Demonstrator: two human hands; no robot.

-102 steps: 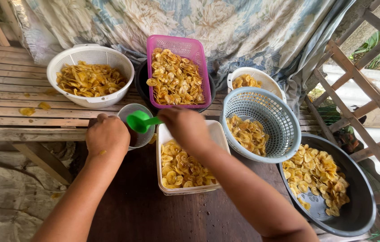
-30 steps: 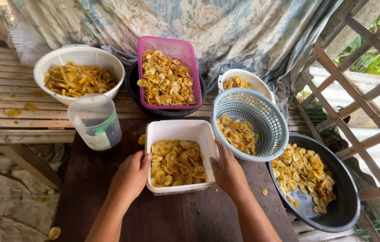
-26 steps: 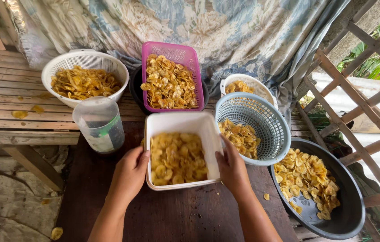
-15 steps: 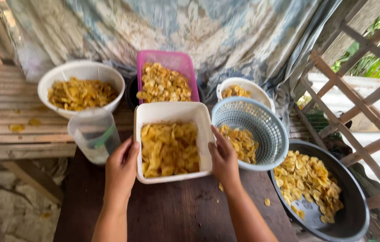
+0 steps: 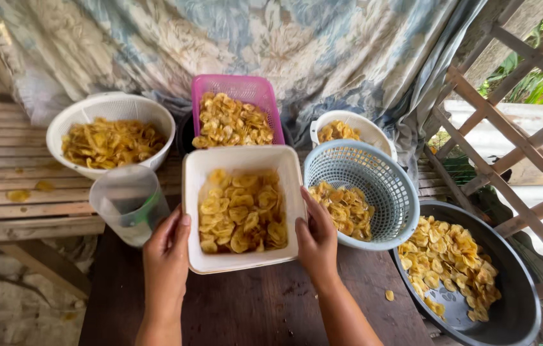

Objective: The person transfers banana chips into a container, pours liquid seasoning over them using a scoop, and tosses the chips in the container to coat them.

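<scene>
A white square tub [image 5: 192, 192] half full of yellow fried chips is lifted and tilted toward me above the dark wooden table [image 5: 252, 307]. My left hand [image 5: 166, 255] grips its left wall and my right hand [image 5: 316, 236] grips its right wall. Just left of my left hand stands a clear plastic jug [image 5: 129, 202] with a green scoop inside.
Chips also fill a white round bowl [image 5: 66, 122] at left, a pink rectangular basket [image 5: 201, 90], a small white bowl [image 5: 361, 122], a blue-grey round basket [image 5: 380, 186] and a black basin [image 5: 509, 307] at right. A wooden bench sits at left, a wooden lattice at right, cloth behind.
Both hands took hold of the white tub, raised it and tipped its open top toward me. Before that, my hands were at the jug with the green scoop.
</scene>
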